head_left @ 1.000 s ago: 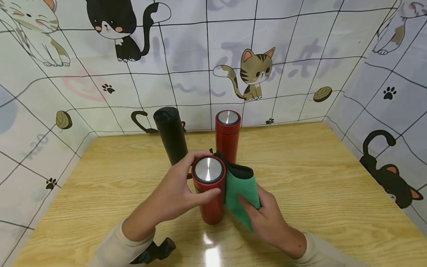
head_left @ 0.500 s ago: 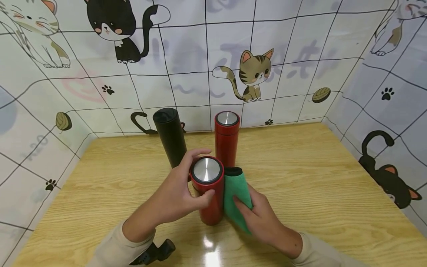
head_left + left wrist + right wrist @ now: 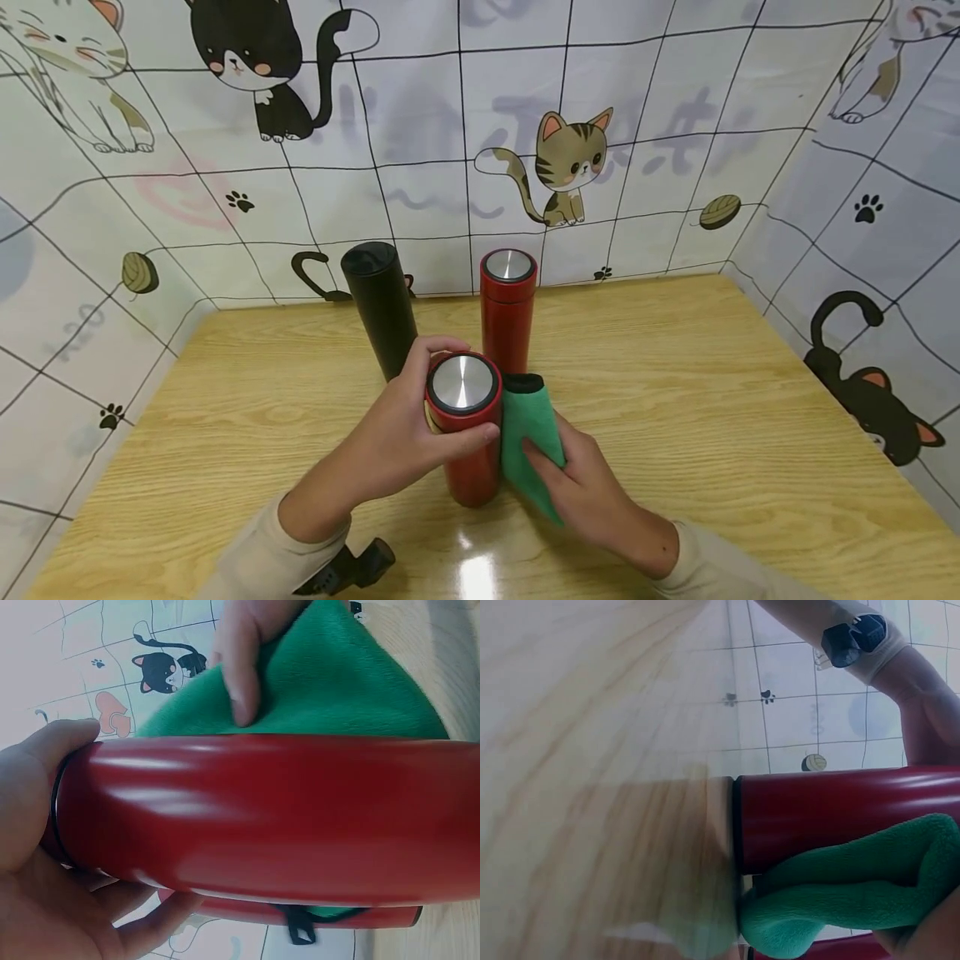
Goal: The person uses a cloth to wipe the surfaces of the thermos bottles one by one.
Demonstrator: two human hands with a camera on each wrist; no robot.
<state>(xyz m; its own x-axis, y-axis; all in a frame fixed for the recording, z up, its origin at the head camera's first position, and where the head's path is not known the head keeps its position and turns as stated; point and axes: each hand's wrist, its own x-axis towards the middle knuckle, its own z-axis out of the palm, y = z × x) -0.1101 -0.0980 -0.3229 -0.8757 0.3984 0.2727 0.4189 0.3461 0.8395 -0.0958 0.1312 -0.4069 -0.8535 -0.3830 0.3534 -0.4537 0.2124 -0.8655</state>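
A red thermos flask (image 3: 474, 479) with a silver lid stands upright on the table. My left hand (image 3: 390, 442) grips it just below the lid, thumb across the near side. On its right, my right hand (image 3: 600, 500) holds a green cloth (image 3: 527, 442) with a dark edge, pressed along the flask's side. The left wrist view shows the cloth (image 3: 337, 682) spread behind the flask (image 3: 262, 817), with a black loop hanging below. Down at the flask's base, the folded cloth (image 3: 840, 900) lies against it in the right wrist view. Some right-hand fingers are hidden behind the cloth.
Behind stand a second red flask (image 3: 507, 321) and a black tumbler (image 3: 381, 308). The wooden table (image 3: 675, 375) ends at a cat-patterned fabric wall (image 3: 420, 125) on the back and both sides. A black wrist camera (image 3: 367, 562) sits by the left sleeve.
My right hand and the cloth have shifted slightly left, and the cloth's dark edge and loop have dropped out of the head view's front. My left thumb lifted briefly, then returned to the flask.
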